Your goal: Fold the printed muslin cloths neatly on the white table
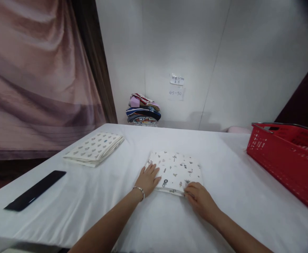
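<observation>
You have the patterned cloth (173, 170) on the desk (217, 158) right in front of you, between your hands; it is already folded into a compact, layered rectangle and lies flat, its small grey motifs facing up. Your left hand (148, 178) rests open on its left side, palm down, fingers spread over the top; your right hand (200, 200) is at the near right corner, fingers bent and touching the edge, though you can't tell from this view whether they pinch the layers or only press them.

As for how far along it looks, the main folds appear done; what seems left is small, since the layers at the near edge don't look quite flush; whether any inner layer is creased, you cannot tell.

To your left, a second cloth (96, 147) lies folded, well apart from the first, its layers showing along the side; nearer you on that side is a flat black strip (36, 189); to your right stands a red basket (283, 158); beyond the far edge, a stack of folded fabrics (143, 110) sits near the wall (185, 42).
</observation>
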Demonstrator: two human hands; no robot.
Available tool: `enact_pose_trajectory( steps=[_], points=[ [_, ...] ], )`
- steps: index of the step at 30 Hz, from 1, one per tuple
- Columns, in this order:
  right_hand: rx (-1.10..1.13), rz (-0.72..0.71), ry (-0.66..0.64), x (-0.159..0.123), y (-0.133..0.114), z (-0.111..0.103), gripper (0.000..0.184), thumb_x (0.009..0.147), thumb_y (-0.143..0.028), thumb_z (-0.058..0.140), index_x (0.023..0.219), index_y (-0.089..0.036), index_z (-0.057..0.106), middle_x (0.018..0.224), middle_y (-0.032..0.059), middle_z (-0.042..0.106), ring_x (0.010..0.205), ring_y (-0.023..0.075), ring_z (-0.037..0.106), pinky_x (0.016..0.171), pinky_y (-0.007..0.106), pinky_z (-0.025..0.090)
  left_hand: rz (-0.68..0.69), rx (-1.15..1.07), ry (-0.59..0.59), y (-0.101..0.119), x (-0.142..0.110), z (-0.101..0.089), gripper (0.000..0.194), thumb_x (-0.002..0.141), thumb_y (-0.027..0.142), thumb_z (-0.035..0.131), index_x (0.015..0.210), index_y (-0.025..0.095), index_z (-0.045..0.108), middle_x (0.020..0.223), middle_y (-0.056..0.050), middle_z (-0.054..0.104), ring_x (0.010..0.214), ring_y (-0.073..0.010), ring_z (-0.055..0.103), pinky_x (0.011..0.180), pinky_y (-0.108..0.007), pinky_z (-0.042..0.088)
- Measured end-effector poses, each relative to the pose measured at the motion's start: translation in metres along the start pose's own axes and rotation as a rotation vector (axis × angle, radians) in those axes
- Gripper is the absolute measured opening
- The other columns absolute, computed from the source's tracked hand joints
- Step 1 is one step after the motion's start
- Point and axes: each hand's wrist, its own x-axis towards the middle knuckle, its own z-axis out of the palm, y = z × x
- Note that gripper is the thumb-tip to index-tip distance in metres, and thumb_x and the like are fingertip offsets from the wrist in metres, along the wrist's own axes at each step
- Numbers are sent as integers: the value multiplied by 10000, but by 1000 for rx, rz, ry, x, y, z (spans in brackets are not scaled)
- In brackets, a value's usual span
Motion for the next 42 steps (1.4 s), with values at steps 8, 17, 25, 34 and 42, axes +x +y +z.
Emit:
enact_pose_trajectory(
  steps=[8,17,25,34,42],
  points=[
    [-97,-145,-278,45,-33,23,632,873,-479,381,1395,-149,249,1466,96,165,1342,258,95,1077,478,94,6,69,12,0,-1,-4,458,884,415,317,1285,227,436,1402,-58,356,1313,-251,252,1023,-500,252],
    [65,-134,-313,26,-21,16,580,880,-476,368,1390,-217,274,1451,44,219,1334,225,160,1088,436,128,-11,-59,28,-9,1,0,476,865,446,348,1256,203,470,1386,-72,381,1314,-240,252,1006,-446,324],
    [311,696,84,69,94,-25,561,792,-345,501,1305,-135,416,1306,130,459,1157,259,462,970,402,373,-431,-336,16,-19,16,-14,497,828,371,417,1264,133,436,1364,-122,401,1246,-209,381,1022,-335,321],
    [616,1013,62,110,110,-21,866,637,-409,669,1371,-164,279,1348,180,376,1102,312,480,767,372,487,-730,-421,-240,-43,63,-19,438,649,414,613,992,143,577,1029,-132,648,958,-245,599,723,-255,432],
    [831,1006,66,102,110,-16,972,649,-392,697,1408,-183,128,1316,187,427,969,243,586,705,319,518,-721,-417,-304,-48,68,-10,286,617,404,607,768,164,567,870,-112,672,842,-260,621,645,-277,417]
  ],
)
